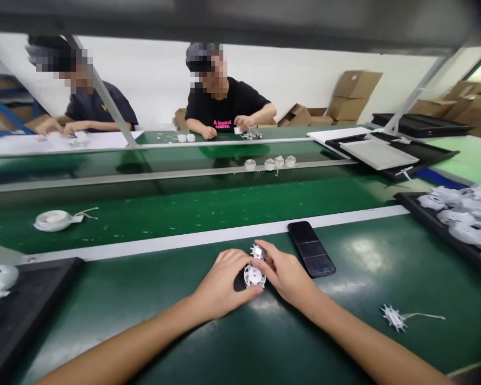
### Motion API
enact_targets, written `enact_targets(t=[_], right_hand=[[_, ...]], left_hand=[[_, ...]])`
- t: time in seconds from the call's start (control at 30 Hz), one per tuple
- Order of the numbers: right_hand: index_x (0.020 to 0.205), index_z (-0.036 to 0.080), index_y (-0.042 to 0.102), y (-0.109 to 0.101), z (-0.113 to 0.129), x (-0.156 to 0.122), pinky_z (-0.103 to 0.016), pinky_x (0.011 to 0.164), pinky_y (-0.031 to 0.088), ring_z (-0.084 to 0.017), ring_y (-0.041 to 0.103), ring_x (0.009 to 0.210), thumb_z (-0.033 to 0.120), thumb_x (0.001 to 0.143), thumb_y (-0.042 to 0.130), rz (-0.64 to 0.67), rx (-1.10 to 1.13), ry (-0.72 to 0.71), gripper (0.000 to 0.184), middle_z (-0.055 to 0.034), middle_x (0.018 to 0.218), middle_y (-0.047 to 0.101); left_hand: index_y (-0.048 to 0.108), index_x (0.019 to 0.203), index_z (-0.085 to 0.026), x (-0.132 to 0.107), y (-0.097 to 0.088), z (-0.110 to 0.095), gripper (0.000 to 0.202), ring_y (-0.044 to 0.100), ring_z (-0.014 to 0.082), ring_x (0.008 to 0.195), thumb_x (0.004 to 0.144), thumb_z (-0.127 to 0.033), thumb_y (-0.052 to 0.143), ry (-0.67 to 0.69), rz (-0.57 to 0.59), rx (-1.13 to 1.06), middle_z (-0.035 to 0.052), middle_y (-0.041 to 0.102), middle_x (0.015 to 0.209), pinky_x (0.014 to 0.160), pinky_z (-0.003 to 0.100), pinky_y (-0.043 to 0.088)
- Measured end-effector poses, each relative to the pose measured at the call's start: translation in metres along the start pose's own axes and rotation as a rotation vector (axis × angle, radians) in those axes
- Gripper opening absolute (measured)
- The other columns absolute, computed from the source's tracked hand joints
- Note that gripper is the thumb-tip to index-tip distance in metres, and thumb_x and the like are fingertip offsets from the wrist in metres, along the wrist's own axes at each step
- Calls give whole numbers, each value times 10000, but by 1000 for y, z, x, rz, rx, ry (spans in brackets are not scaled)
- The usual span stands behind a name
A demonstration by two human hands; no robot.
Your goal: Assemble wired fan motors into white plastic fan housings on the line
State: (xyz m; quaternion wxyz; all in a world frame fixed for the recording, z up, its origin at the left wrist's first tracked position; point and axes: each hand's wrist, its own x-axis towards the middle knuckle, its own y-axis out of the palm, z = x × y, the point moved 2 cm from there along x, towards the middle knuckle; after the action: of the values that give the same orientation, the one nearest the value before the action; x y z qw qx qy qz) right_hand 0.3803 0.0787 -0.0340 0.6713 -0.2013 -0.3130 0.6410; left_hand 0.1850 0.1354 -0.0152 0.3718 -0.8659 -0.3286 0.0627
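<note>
Both my hands meet at the middle of the green bench. My left hand (221,283) curls around a small round white plastic part (254,276) with spokes. My right hand (285,274) closes on the same part from the right, its fingertips at a small shiny toothed piece (258,251) sitting on top of it. The underside of the part is hidden by my fingers.
A black phone (311,249) lies just right of my hands. A white toothed piece with a wire (394,317) lies at right. Black trays (436,224) (28,305) of white parts flank me. A round white part (53,219) rides the conveyor belt (192,211). Two people work opposite.
</note>
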Motion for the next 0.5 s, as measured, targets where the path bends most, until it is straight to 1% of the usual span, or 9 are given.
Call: enact_targets(t=[0.1,0.17,0.23,0.33,0.43,0.5], right_hand=[[1498,194,474,1,1,0,-293,673,501,-214,708,751,476,1084,489,-10,-7,37,501,-34,881,736],[1497,188,466,1,2,1,-281,653,489,-201,693,715,452,1092,475,-11,0,41,484,-15,832,715],[1492,194,466,1,2,3,-272,645,480,-189,683,698,436,1095,469,-8,7,37,465,-5,814,699],[1498,207,452,0,2,7,-274,657,479,-193,689,722,431,1092,479,-4,-4,41,464,-11,840,698],[1506,210,437,0,2,10,-281,662,484,-210,707,747,440,1089,483,11,-28,50,478,-23,854,714],[1510,212,423,1,2,13,-281,668,495,-215,723,764,441,1096,465,27,-41,54,475,-27,860,730]], left_hand=[[521,1340,-263,-3,0,2,521,533,314,1262,880,-324,759,-37,-4,-40,78,622,1334,1087,494,433],[493,1364,-256,-4,-1,1,566,505,330,1326,867,-309,756,-42,-2,-45,90,586,1427,1114,510,420],[447,1422,-261,-4,-3,0,634,486,338,1364,863,-293,744,-28,28,-49,86,572,1478,1142,527,393],[272,1570,-288,-3,-5,-1,831,474,335,1377,873,-268,725,-10,78,-77,66,606,1465,1151,529,379],[152,1635,-312,-3,-5,2,926,429,347,1407,911,-331,729,-19,112,-98,61,604,1474,1160,541,364],[138,1650,-317,-4,-5,5,937,379,358,1445,930,-394,734,-28,140,-109,66,577,1505,1172,553,351]])
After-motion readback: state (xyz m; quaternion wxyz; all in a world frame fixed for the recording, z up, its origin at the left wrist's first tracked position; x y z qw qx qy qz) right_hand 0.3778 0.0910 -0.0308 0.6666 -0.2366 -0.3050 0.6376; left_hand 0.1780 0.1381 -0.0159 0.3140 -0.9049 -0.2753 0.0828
